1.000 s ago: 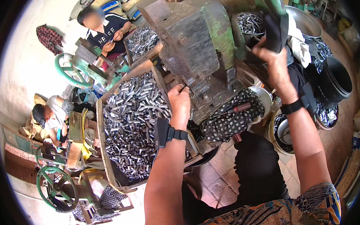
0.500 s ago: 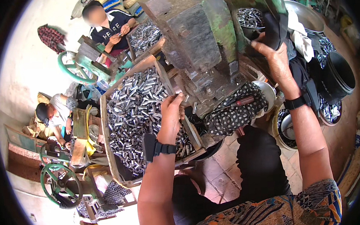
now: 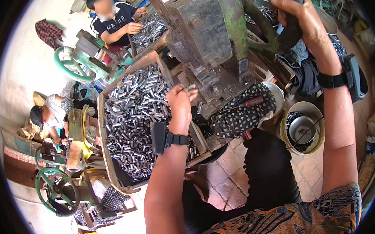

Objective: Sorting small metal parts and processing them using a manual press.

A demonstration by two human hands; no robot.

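My right hand (image 3: 307, 22) is wrapped round the black-covered handle (image 3: 292, 1) of a heavy green and grey hand press (image 3: 204, 32). My left hand (image 3: 179, 101) is closed, with a small metal tube (image 3: 191, 87) at its fingertips, close beside the press's lower tooling (image 3: 213, 90). Another short tube (image 3: 199, 107) shows at the press's near left edge. Under my left wrist stands a wooden tray (image 3: 103, 141) heaped with short shiny metal tubes (image 3: 135, 115).
A polka-dot cloth (image 3: 238, 119) with a red-handled screwdriver (image 3: 253, 101) lies at the press base. To the right stands a cream bucket (image 3: 320, 132) holding a metal bowl (image 3: 302, 130). Two co-workers sit at the left beside green handwheels (image 3: 57, 191) and another tube-filled tray (image 3: 152, 28).
My right hand and the handle have swung farther away and to the right. My left hand has risen slightly, staying near the tooling. The far co-worker's hands have moved apart toward their tray.
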